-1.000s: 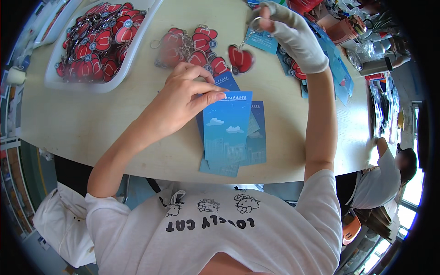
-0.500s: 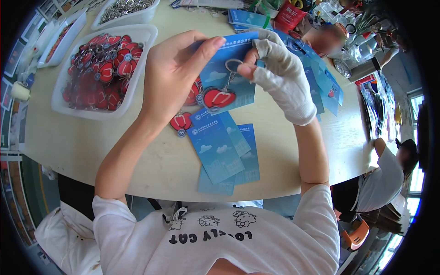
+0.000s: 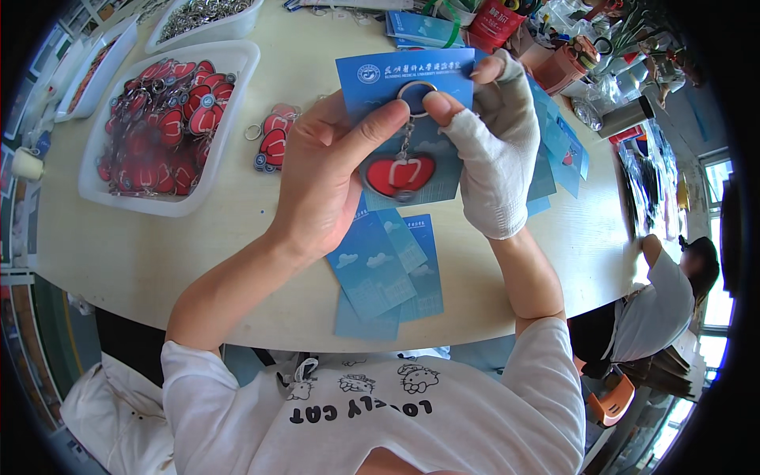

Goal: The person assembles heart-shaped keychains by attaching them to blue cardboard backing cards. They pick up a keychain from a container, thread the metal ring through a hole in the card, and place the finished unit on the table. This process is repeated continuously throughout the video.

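Above the table's middle, a blue printed card (image 3: 360, 79) is held up between my two hands. A keychain with a red heart-shaped pendant (image 3: 401, 176) hangs in front of it, its metal ring (image 3: 416, 84) lying against the card's upper part. My bare left hand (image 3: 321, 174) grips the card's left side, its thumb pressing at the ring's left edge. My right hand (image 3: 499, 154), in a white glove with bare fingertips, closes on the card's right side, thumb on the ring. The fingers behind the card are partly hidden. Below lie several overlapping blue cards (image 3: 372, 273).
Left of my hands stands a white bin (image 3: 186, 204) full of red keychains. A few loose keychains (image 3: 273, 142) lie beside it. Farther back is a tub of metal rings (image 3: 207, 20). More blue cards (image 3: 574, 154) and clutter lie right; a person (image 3: 653, 317) sits at far right.
The card has turned more squarely toward me, and its upper edge shows more fully. My left thumb has come down onto the ring. The loose keychains are now uncovered beside the bin.
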Action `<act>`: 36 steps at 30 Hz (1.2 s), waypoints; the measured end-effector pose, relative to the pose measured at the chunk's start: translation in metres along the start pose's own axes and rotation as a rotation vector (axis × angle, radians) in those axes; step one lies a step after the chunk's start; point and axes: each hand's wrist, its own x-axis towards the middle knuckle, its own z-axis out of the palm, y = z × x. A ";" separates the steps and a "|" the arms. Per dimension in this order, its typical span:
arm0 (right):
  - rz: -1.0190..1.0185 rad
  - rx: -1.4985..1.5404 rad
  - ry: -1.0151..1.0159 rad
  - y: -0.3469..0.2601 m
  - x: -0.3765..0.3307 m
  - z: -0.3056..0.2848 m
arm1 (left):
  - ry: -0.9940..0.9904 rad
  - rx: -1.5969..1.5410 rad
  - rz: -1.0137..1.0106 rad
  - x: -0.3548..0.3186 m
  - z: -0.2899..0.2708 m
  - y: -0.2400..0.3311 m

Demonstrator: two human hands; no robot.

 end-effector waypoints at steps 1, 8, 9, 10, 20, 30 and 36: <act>0.025 -0.056 -0.002 -0.003 -0.001 0.002 | 0.006 -0.013 -0.016 -0.001 0.000 0.001; 0.194 -0.205 -0.065 -0.007 0.000 -0.002 | -0.002 0.111 0.164 -0.004 0.005 0.003; 0.225 -0.211 -0.072 -0.006 -0.001 -0.003 | 0.001 0.114 0.178 -0.004 0.006 0.003; 0.229 -0.200 -0.077 -0.007 -0.001 -0.002 | 0.006 0.118 0.194 -0.004 0.006 0.004; 0.176 -0.557 -0.205 -0.013 0.011 -0.023 | 0.009 0.258 0.232 0.003 -0.010 0.005; -0.447 -1.795 -0.081 -0.025 0.073 -0.141 | -0.349 1.761 0.062 -0.070 -0.070 0.002; -0.286 -1.230 -0.787 0.077 0.054 -0.027 | -0.257 1.691 0.094 -0.073 -0.080 -0.012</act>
